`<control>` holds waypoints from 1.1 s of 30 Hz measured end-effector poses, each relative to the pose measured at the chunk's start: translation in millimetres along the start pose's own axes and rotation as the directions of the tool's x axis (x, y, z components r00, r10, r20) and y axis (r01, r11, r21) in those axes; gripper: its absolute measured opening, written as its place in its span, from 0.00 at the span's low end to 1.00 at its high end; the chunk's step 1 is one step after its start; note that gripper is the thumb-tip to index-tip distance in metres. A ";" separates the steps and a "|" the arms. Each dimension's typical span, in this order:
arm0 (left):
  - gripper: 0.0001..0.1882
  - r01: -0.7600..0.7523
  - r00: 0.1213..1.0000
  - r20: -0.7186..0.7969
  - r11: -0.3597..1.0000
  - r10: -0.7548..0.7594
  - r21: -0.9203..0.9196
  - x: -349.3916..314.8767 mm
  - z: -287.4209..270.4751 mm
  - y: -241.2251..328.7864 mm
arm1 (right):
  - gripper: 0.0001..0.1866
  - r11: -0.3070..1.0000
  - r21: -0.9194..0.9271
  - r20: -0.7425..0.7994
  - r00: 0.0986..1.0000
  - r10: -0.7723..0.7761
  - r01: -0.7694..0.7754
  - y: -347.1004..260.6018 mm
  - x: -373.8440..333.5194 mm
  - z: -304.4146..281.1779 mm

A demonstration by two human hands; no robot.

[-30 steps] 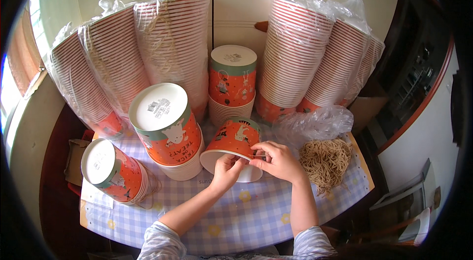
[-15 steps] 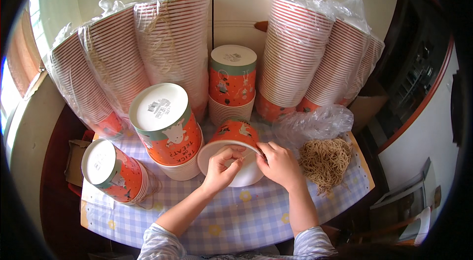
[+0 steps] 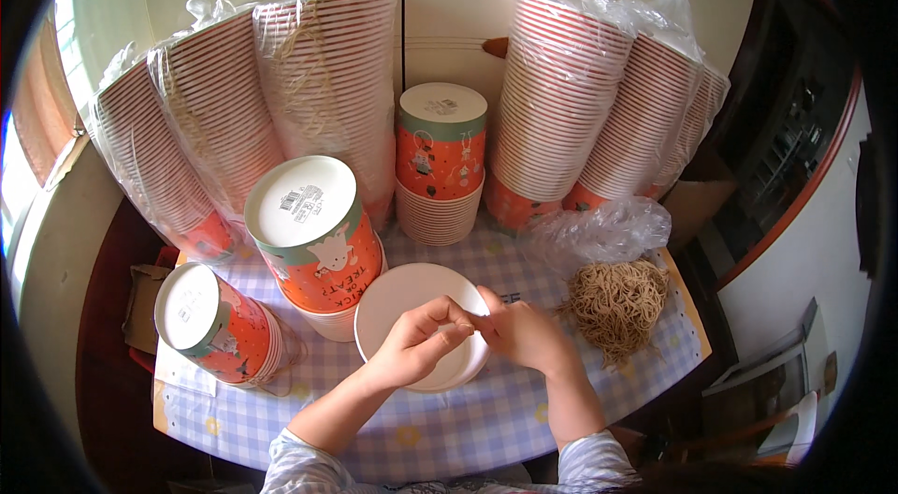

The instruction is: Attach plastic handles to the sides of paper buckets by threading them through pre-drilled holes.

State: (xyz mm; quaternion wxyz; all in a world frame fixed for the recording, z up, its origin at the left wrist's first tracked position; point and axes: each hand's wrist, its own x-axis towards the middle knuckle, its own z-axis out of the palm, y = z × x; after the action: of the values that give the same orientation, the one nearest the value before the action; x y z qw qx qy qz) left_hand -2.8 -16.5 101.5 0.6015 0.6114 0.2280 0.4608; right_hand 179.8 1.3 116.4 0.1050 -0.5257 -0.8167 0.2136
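Note:
A paper bucket (image 3: 398, 293), white inside, stands in front of me with its round opening facing up. My left hand (image 3: 423, 341) reaches over the opening, thumb and fingers pinched together. My right hand (image 3: 522, 333) is closed at the bucket's right rim, its fingertips meeting those of the left. Whatever lies between the fingertips is too small to make out. To the right of my right hand lies a loose pile of tan twine (image 3: 617, 307).
Three inverted stacks of orange printed buckets stand nearby: small (image 3: 238, 335), large (image 3: 323, 260) and one behind (image 3: 441, 152). Tall plastic-wrapped bucket stacks (image 3: 327, 73) (image 3: 561, 82) line the back. Crumpled clear plastic (image 3: 603, 234) lies behind the twine on the checked tablecloth (image 3: 449, 438).
The bucket has turned from tipped toward me to opening upward, so its orange side is hidden now. My hands have come together at its right rim.

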 end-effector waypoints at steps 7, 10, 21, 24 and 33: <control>0.05 0.111 0.994 -0.026 0.988 -0.108 0.107 -1.5 0.0 7.4 | 0.23 0.995 0.025 0.041 0.995 -0.095 0.094 4.2 -8.6 -13.5; 0.06 0.128 0.990 -0.069 0.985 -0.121 0.118 0.1 1.7 6.0 | 0.22 0.966 0.118 -0.067 0.973 -0.221 0.228 6.4 -17.6 -28.7; 0.11 0.009 0.998 -0.057 0.973 0.005 0.232 2.4 11.7 3.1 | 0.07 0.760 0.411 -0.248 0.864 -0.438 0.503 -1.7 -24.8 -34.2; 0.09 0.006 1.000 -0.023 0.892 0.005 0.451 4.1 21.8 13.7 | 0.08 0.712 0.432 -0.278 0.833 -0.478 0.553 -0.3 -21.6 -30.6; 0.06 0.059 0.997 -0.066 0.921 -0.036 0.384 2.4 18.7 9.2 | 0.08 0.828 0.237 -0.381 0.833 -0.402 0.508 4.0 -25.0 -35.1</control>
State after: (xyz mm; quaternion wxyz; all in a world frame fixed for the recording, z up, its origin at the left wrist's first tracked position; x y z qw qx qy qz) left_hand 11.5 -25.9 113.7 0.4734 0.6987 0.3462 0.4097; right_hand 207.6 -11.5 147.0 0.3682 -0.3148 -0.8445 0.2284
